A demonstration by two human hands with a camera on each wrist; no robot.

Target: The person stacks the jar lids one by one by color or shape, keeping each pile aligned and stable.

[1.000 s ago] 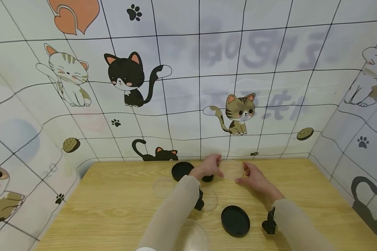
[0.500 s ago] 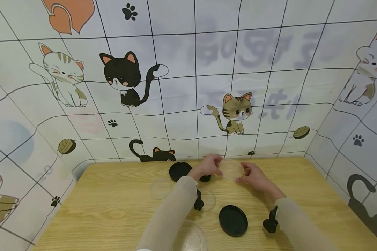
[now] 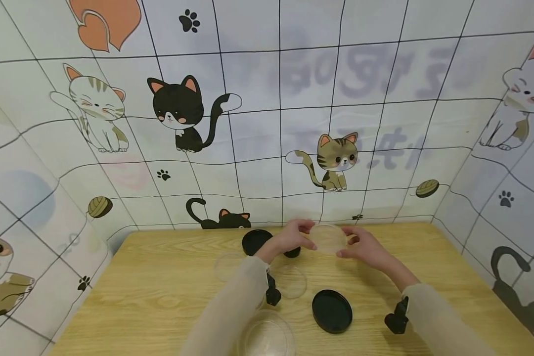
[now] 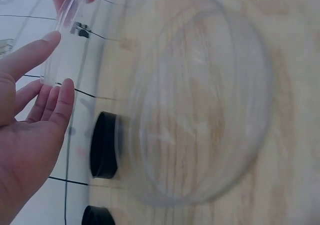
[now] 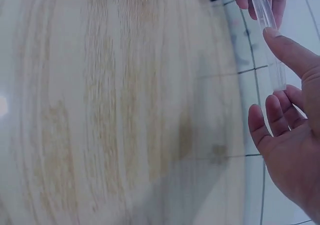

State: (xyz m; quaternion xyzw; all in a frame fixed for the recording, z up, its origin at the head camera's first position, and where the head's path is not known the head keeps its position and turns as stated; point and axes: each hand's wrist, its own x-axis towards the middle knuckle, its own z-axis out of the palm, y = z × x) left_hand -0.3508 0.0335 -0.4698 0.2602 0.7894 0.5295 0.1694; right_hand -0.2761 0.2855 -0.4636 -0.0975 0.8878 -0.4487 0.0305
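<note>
A clear, round, shallow dish [image 3: 328,239] is held up near the table's back edge. My left hand [image 3: 291,236] pinches its left edge, thumb on one face and fingers on the other. Opposite, my right hand [image 3: 362,247] grips the right edge the same way. Both wrist views show the dish edge-on: its thin clear side [image 4: 65,25] runs between the two hands, with the thumb of my right hand [image 5: 295,120] pressed against it. A small black round piece [image 3: 292,252] lies just below my left hand, partly covered by it.
Black round shallow dishes lie at the back [image 3: 256,242] and front right [image 3: 332,311]. Other clear discs rest left of centre [image 3: 228,267] and mid-table [image 3: 291,282]. A larger clear dish [image 3: 289,341] is at the front. A cat-patterned wall covering [image 3: 258,173] rises behind the table.
Both hands have raised the clear dish slightly, still holding its two edges. My wrists have spread outward, the left one to the left and the right one to the right. The dishes on the table stay put.
</note>
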